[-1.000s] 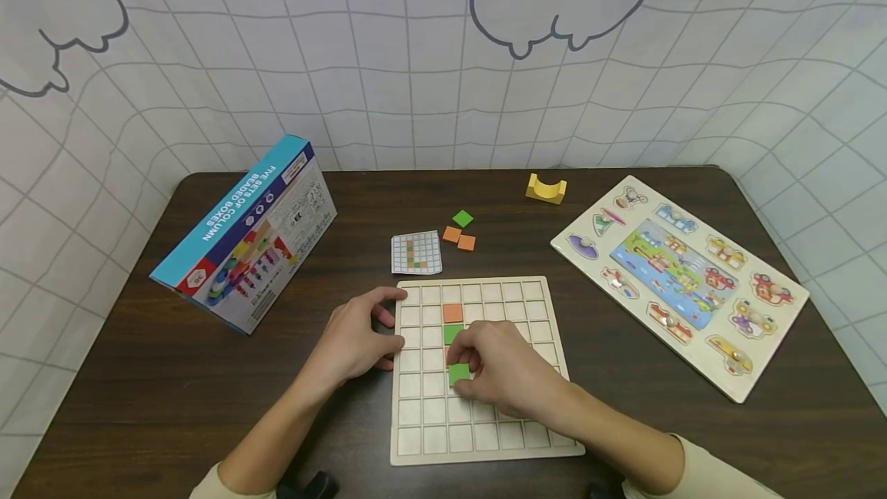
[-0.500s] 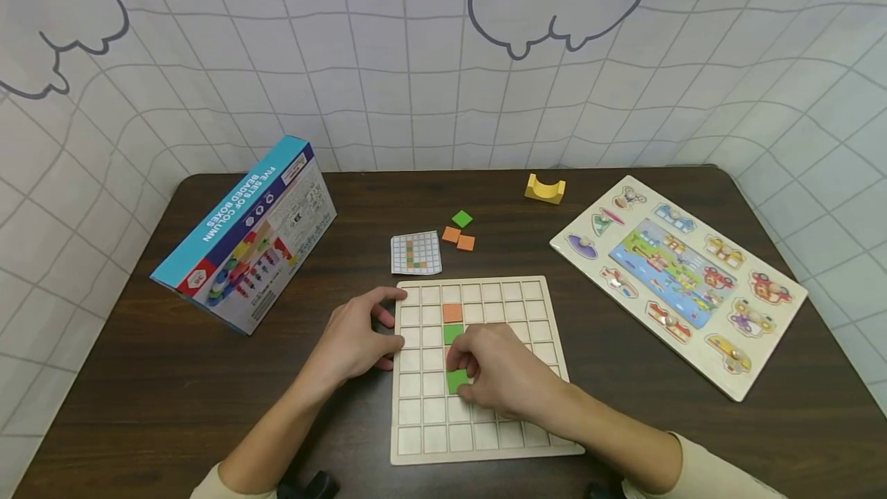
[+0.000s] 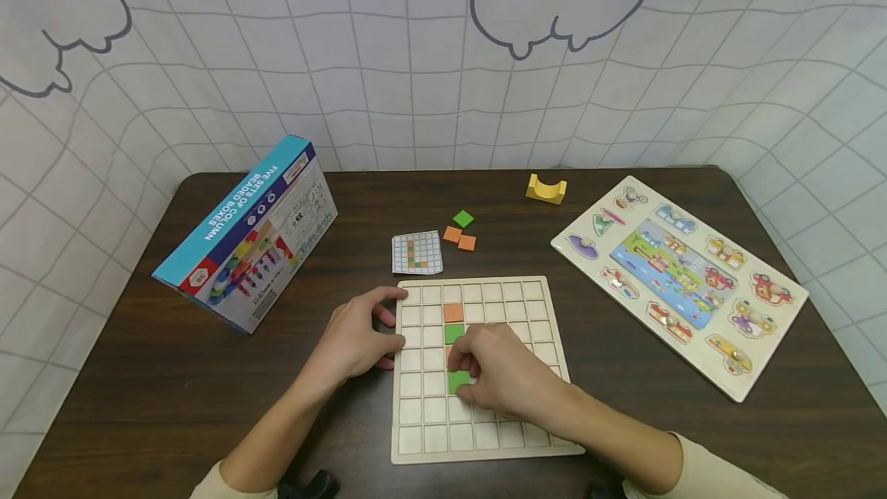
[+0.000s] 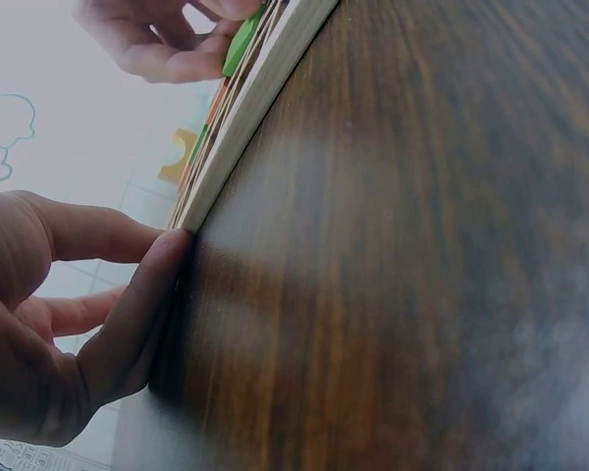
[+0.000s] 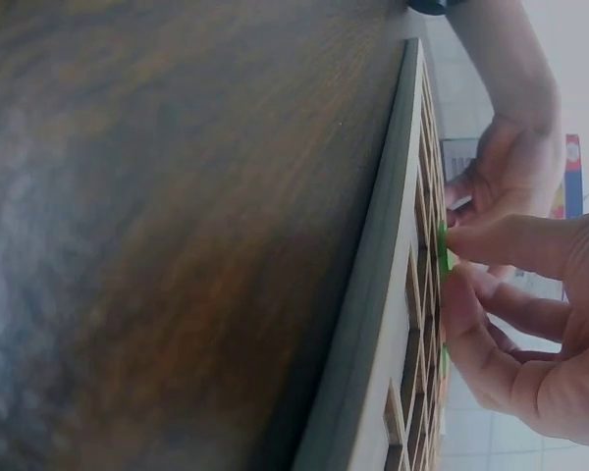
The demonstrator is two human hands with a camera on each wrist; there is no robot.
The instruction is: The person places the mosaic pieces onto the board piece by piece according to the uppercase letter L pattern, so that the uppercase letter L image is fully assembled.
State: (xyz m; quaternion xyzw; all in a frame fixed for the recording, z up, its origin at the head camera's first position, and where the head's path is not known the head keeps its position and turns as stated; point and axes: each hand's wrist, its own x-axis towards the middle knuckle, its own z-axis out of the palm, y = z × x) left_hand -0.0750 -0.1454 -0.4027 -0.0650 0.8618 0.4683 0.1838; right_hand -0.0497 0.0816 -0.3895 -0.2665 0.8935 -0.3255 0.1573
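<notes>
A pale wooden grid board (image 3: pixel 489 429) lies on the dark table. My right hand (image 3: pixel 506 370) pinches a green square tile (image 3: pixel 458 382) between thumb and fingertips, over a cell in the third column. In the left wrist view that green tile (image 4: pixel 241 45) sits slightly tilted at the grid. Above it in the column lie an orange tile (image 3: pixel 453 313), another green tile (image 3: pixel 453 333) and an orange one mostly hidden by my fingers. My left hand (image 3: pixel 356 336) rests at the board's left edge, thumb and index fingertip touching the rim.
Behind the board lie a small pattern card (image 3: pixel 417 252), a loose green tile (image 3: pixel 463 219) and two orange tiles (image 3: pixel 467 242). A toy box (image 3: pixel 252 233) stands left. A yellow arch block (image 3: pixel 546 189) and a picture puzzle board (image 3: pixel 734 383) lie to the right.
My right hand has lowered the green tile slightly toward the near side, into line with the cell below the orange tile. The left hand has stayed at the board's edge.
</notes>
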